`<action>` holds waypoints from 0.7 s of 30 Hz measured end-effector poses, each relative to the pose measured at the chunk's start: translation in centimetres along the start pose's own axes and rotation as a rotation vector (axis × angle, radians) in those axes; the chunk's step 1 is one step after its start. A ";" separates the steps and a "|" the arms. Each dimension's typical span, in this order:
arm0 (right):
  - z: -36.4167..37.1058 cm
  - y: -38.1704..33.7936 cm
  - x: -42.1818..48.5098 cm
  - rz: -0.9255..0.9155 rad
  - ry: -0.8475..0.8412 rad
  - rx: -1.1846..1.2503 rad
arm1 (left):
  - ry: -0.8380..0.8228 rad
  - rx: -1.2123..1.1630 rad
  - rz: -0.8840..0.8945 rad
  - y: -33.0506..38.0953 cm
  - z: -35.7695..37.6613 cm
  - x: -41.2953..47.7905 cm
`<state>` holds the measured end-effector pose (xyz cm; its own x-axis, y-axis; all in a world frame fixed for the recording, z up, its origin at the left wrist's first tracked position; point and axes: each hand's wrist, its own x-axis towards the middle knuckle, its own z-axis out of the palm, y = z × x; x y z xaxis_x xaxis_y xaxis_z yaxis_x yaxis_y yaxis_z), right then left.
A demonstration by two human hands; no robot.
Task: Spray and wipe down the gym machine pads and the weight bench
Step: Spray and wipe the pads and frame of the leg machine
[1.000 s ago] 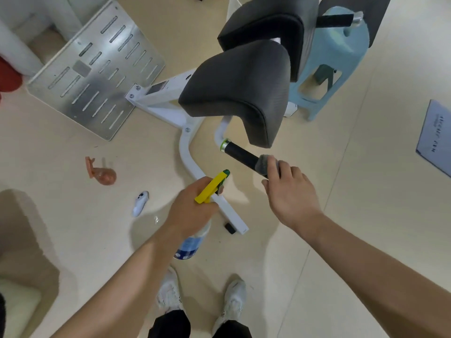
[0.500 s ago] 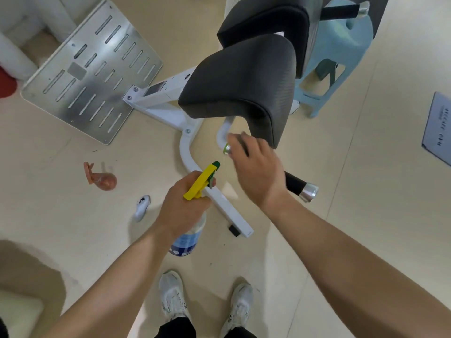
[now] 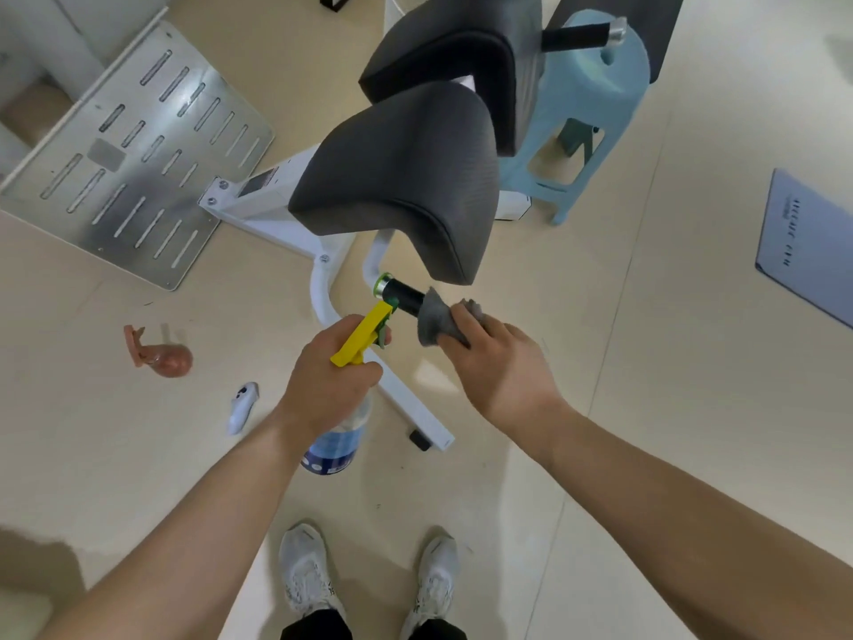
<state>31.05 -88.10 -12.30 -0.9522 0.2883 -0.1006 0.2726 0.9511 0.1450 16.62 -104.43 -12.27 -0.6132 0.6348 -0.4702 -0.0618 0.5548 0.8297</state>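
Nearest, left grip (image 3: 330, 385) closed round the spray bottle (image 3: 334, 448) neck, bottle hanging below the fist, right grip (image 3: 503, 367) curled on a grey cloth (image 3: 436, 318) bunched against the black handle (image 3: 406, 295) just beyond, dark pad (image 3: 401, 177) above, second pad (image 3: 452, 48) behind.

Glossy beige floor (image 3: 692, 362), pale blue stool (image 3: 595, 103)

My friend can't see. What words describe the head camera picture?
A person's right hand holds a grey cloth on a black foam handle of a white-framed gym machine; the left hand grips a yellow-topped spray bottle beside it.
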 end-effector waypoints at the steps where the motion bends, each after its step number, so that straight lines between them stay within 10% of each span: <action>1: -0.5 0.4 -0.8 -0.008 -0.004 0.009 | -0.007 -0.001 0.004 0.4 0.1 -0.1; 9: -3.4 -0.6 1.9 -0.077 0.146 0.078 | -0.034 -0.019 0.060 1.6 -0.3 -0.9; 21: -3.2 2.4 2.9 0.141 -0.300 0.230 | -0.096 0.031 0.084 2.9 -0.4 -0.2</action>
<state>28.55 -85.35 -9.10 -0.8299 0.4051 -0.3835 0.4542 0.8899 -0.0428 16.23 -103.17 -9.67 -0.5365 0.7276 -0.4275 0.0119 0.5131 0.8583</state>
